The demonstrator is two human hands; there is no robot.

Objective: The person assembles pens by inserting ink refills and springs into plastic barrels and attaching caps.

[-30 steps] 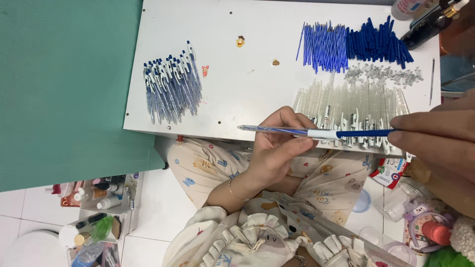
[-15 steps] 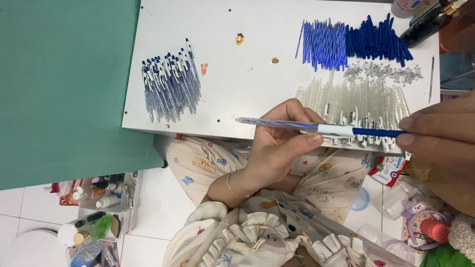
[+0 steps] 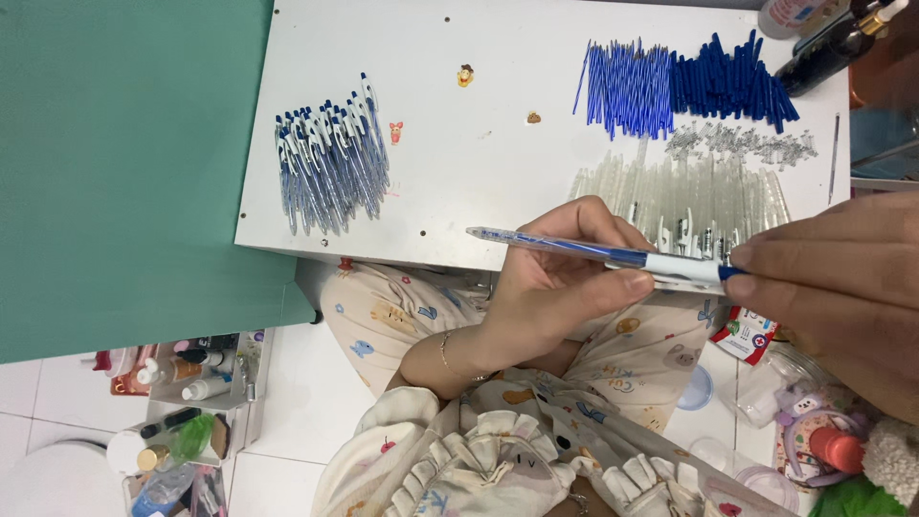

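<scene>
Home room used for piecework pen assembly. White tabletop (image 3: 479,182) with sorted piles: finished blue-and-white pens (image 3: 330,168) at centre left, blue refills (image 3: 627,86), dark blue caps (image 3: 728,86) and clear barrels (image 3: 680,196) at upper right. White tiled floor (image 3: 287,412), toiletry bottles (image 3: 177,378) at lower left, patterned pyjamas (image 3: 459,460) at bottom centre.

1 pen (image 3: 593,254) in hand, 2 hands on it, and on the desk (image 3: 479,182) 5 heaps too dense to count: assembled pens (image 3: 330,168), blue refills (image 3: 627,86), dark blue caps (image 3: 728,86), small springs (image 3: 737,144), clear barrels (image 3: 680,196), plus 3 small stickers (image 3: 465,75).
</scene>
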